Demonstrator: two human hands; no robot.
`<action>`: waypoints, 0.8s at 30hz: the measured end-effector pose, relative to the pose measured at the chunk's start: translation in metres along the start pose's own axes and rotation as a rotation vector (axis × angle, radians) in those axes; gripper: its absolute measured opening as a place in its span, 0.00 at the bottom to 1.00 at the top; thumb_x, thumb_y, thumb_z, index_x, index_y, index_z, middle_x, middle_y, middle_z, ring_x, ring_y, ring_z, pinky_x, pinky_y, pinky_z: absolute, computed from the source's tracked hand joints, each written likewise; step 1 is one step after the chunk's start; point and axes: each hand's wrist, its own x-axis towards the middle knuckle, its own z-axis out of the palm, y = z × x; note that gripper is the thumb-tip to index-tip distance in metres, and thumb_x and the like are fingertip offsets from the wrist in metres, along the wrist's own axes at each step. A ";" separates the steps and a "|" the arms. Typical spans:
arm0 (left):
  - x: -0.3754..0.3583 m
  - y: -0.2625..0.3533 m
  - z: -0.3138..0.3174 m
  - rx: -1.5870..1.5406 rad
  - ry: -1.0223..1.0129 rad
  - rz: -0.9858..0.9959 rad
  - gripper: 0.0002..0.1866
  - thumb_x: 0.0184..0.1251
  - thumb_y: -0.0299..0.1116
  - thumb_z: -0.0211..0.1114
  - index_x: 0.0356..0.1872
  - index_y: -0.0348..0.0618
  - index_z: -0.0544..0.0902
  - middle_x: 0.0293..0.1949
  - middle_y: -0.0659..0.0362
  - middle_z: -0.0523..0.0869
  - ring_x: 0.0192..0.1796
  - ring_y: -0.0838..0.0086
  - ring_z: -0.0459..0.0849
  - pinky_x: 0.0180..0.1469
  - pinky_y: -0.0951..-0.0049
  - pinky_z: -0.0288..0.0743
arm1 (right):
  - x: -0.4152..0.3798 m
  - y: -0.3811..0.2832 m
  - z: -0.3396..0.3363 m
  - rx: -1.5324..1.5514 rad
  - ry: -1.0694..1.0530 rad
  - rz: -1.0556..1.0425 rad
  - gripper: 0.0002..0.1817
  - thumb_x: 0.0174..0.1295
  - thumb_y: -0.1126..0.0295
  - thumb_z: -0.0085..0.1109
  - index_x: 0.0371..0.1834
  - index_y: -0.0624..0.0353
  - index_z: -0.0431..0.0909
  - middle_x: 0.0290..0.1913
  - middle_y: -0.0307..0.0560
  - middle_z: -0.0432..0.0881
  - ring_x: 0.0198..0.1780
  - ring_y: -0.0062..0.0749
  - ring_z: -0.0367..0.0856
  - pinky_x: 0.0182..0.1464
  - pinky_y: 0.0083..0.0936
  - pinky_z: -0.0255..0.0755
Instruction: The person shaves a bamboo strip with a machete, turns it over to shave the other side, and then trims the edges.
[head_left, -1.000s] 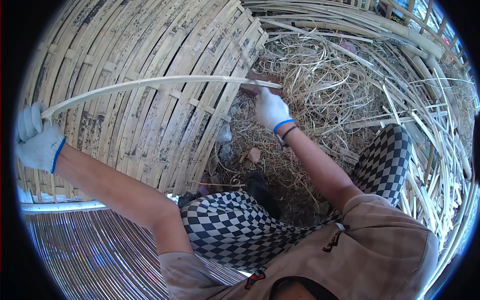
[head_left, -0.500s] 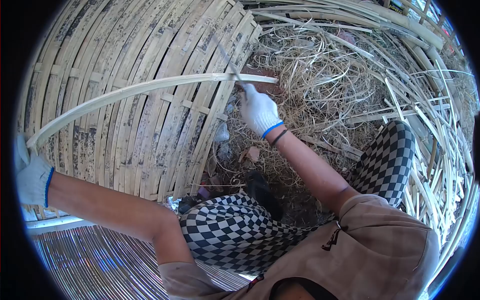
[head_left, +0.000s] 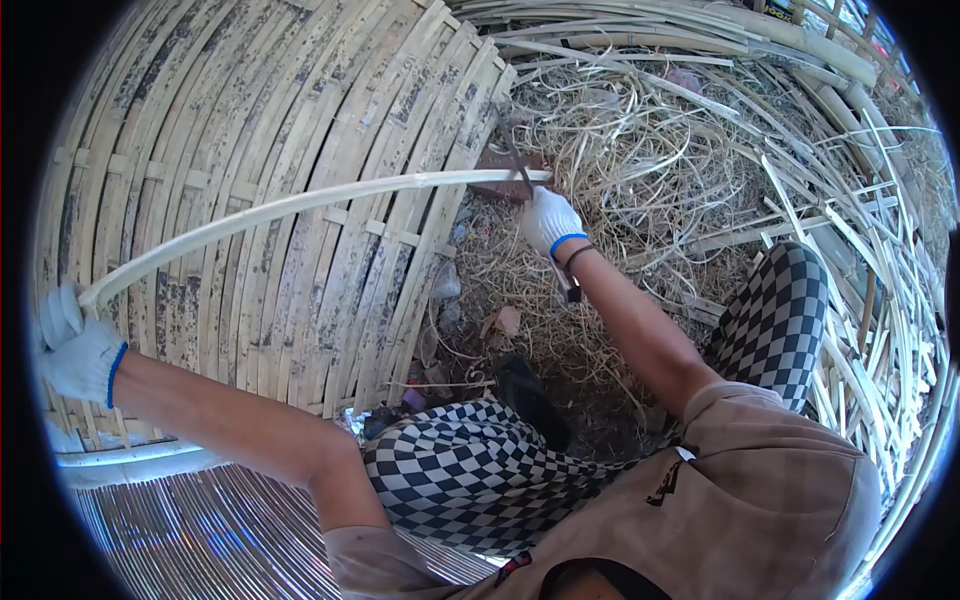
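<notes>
A long pale bamboo strip [head_left: 300,202] arcs across the woven bamboo panel [head_left: 250,130]. My left hand [head_left: 80,345], in a white glove with a blue cuff, grips the strip's near end at the far left. In a matching glove, my right hand [head_left: 550,220] is closed round a knife [head_left: 519,165]. The blade crosses the strip near its right end, above my fingers. Part of the knife's handle shows below my wrist.
A heap of thin shavings [head_left: 650,160] lies right of the panel. Split bamboo strips [head_left: 860,370] are piled along the right edge. Thick bamboo poles [head_left: 790,50] run across the top right. My checkered knees [head_left: 450,460] are at the bottom.
My right hand and the knife have moved right and slightly down, toward the strip's right end. The blade is more upright. My left hand has shifted slightly right with the strip.
</notes>
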 end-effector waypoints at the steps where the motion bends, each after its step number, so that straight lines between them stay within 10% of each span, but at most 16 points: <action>1: -0.001 -0.003 0.002 0.021 0.005 -0.005 0.09 0.71 0.31 0.47 0.27 0.45 0.65 0.27 0.58 0.64 0.27 0.71 0.62 0.33 0.68 0.64 | -0.011 -0.010 -0.009 0.007 0.002 -0.040 0.12 0.70 0.66 0.53 0.49 0.62 0.78 0.41 0.67 0.89 0.45 0.63 0.90 0.49 0.54 0.82; 16: -0.024 0.001 0.051 0.140 0.222 -0.002 0.09 0.73 0.32 0.45 0.32 0.40 0.68 0.32 0.55 0.67 0.33 0.69 0.68 0.37 0.68 0.70 | -0.007 0.098 0.043 -0.067 -0.102 0.268 0.18 0.69 0.63 0.56 0.54 0.63 0.84 0.50 0.68 0.88 0.55 0.62 0.87 0.57 0.48 0.82; 20: -0.016 -0.004 0.048 -0.238 0.152 -0.121 0.08 0.72 0.34 0.48 0.33 0.41 0.67 0.31 0.55 0.63 0.32 0.70 0.64 0.34 0.67 0.60 | 0.024 0.120 0.034 -0.329 -0.334 0.006 0.19 0.71 0.60 0.52 0.44 0.64 0.89 0.42 0.67 0.89 0.50 0.62 0.89 0.54 0.49 0.82; 21: -0.009 -0.010 0.036 -0.357 0.056 -0.136 0.08 0.71 0.34 0.49 0.34 0.41 0.67 0.32 0.55 0.63 0.33 0.70 0.64 0.34 0.67 0.58 | 0.029 0.122 0.028 -0.625 -0.444 -0.371 0.23 0.71 0.58 0.51 0.40 0.66 0.89 0.42 0.70 0.89 0.49 0.61 0.90 0.53 0.48 0.83; 24: -0.033 0.001 0.075 -0.303 0.056 -0.073 0.13 0.80 0.36 0.45 0.36 0.38 0.66 0.35 0.52 0.67 0.39 0.64 0.69 0.48 0.55 0.71 | -0.022 0.054 -0.038 0.011 -0.239 0.144 0.24 0.73 0.56 0.49 0.42 0.68 0.89 0.38 0.71 0.88 0.46 0.59 0.90 0.49 0.47 0.83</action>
